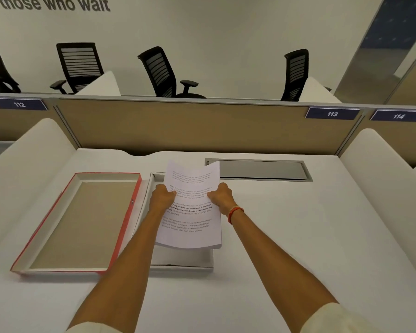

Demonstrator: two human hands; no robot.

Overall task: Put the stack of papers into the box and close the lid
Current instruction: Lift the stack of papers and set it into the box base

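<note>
A thick stack of printed white papers hangs above the open white box, tilted, with its far end raised. My left hand grips the stack's left edge and my right hand grips its right edge. Most of the box's inside is hidden under the papers and my left forearm. The red lid lies upside down on the desk to the left of the box, touching it, its brown inner face up.
A grey metal cable hatch is set in the white desk behind the box on the right. White side dividers and a tan back partition with number plates enclose the desk. Black office chairs stand beyond it.
</note>
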